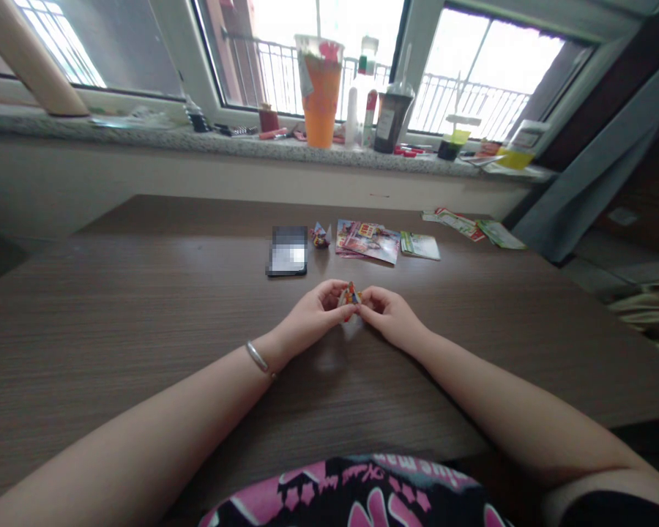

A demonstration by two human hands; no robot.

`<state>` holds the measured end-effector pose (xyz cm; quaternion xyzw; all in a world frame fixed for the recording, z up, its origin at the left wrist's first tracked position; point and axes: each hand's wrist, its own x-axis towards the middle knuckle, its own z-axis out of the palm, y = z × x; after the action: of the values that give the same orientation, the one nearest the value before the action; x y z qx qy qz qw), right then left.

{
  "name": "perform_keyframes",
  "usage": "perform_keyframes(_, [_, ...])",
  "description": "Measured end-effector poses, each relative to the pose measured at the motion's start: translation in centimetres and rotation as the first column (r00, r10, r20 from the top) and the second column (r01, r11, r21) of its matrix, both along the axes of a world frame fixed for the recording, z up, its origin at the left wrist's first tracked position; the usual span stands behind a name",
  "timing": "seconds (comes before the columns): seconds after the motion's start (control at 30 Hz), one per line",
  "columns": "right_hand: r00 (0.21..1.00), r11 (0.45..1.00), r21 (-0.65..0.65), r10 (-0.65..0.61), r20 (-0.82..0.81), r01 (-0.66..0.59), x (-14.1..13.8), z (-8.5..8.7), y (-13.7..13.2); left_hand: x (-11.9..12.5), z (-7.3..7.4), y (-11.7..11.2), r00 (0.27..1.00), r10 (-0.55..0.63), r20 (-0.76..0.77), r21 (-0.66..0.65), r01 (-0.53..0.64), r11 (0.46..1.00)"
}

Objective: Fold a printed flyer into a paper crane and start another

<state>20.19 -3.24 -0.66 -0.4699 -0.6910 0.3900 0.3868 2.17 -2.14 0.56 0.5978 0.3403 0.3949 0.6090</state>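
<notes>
Between my two hands, just above the brown table (170, 322), is a small folded piece of colourful printed paper (350, 296) with peaked edges. My left hand (324, 306) pinches it from the left, thumb in front and fingers behind. From the right, my right hand (387, 307) grips it with thumb and fingertips. Beyond the hands stands a similar folded paper piece (321, 236). To its right lies a small stack of printed colour leaflets (369, 240), beside a greenish-white stack of paper (420, 246).
A dark tablet-like device (288, 251) with a blurred screen lies left of the folded piece. More printed slips (461, 224) are at the back right. On the granite windowsill (241, 143) stand an orange drink cup (319, 95), a dark lidded cup (392, 117) and several bottles.
</notes>
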Motion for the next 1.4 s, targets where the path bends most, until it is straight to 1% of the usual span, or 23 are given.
perform_keyframes(0.13, [0.996, 1.000, -0.012, -0.021, -0.085, 0.020, 0.2, -0.4, 0.3, 0.0, 0.3, 0.0, 0.999, -0.046, -0.017, 0.014, 0.047, 0.999])
perform_keyframes(0.27, [0.990, 0.999, -0.027, -0.035, -0.134, 0.032, 0.2, 0.0, 0.3, -0.2, 0.3, 0.0, 0.997, -0.044, -0.065, 0.025, 0.046, 0.999])
perform_keyframes(0.47, [0.985, 0.999, -0.028, -0.048, -0.165, 0.044, 0.2, 0.3, 0.0, -0.3, 0.0, 0.2, 0.996, -0.048, -0.074, 0.051, 0.052, 0.997])
perform_keyframes(0.53, [0.986, 0.999, -0.029, -0.030, -0.167, 0.026, 0.2, 0.4, -0.1, -0.4, -0.1, 0.3, 0.996, -0.044, -0.075, 0.069, 0.049, 0.996])
perform_keyframes(0.63, [0.984, 0.998, -0.043, 0.038, -0.174, -0.047, 0.1, 0.7, -0.4, -0.5, -0.1, 0.4, 0.994, -0.048, -0.098, 0.095, 0.058, 0.994])
perform_keyframes(0.7, [0.973, 0.995, -0.064, 0.061, -0.224, -0.077, 0.1, 0.9, -0.4, -0.6, -0.1, 0.4, 0.990, -0.059, -0.124, 0.121, 0.074, 0.990])
perform_keyframes(0.8, [0.944, 0.993, -0.097, 0.036, -0.329, -0.071, 0.2, 1.0, -0.3, -0.8, -0.2, 0.5, 0.984, -0.051, -0.170, 0.151, 0.077, 0.985])
perform_keyframes(0.87, [0.932, 0.991, -0.113, 0.023, -0.362, -0.069, 0.2, 1.0, -0.2, -0.9, -0.4, 0.6, 0.980, -0.043, -0.194, 0.145, 0.071, 0.987])
perform_keyframes(1.03, [0.931, 0.986, -0.140, 0.032, -0.363, -0.088, 0.2, 1.0, 0.0, -0.9, -0.4, 0.7, 0.975, -0.074, -0.208, 0.141, 0.105, 0.984])
perform_keyframes(1.23, [0.956, 0.987, -0.154, -0.005, -0.293, -0.042, 0.2, 0.7, 0.1, -0.8, 0.0, 0.6, 0.973, -0.119, -0.197, 0.116, 0.144, 0.983])
perform_keyframes(1.4, [0.932, 0.973, -0.199, 0.040, -0.361, -0.118, 0.0, 0.8, 0.0, -0.8, -0.1, 0.6, 0.974, -0.110, -0.198, 0.141, 0.140, 0.980])
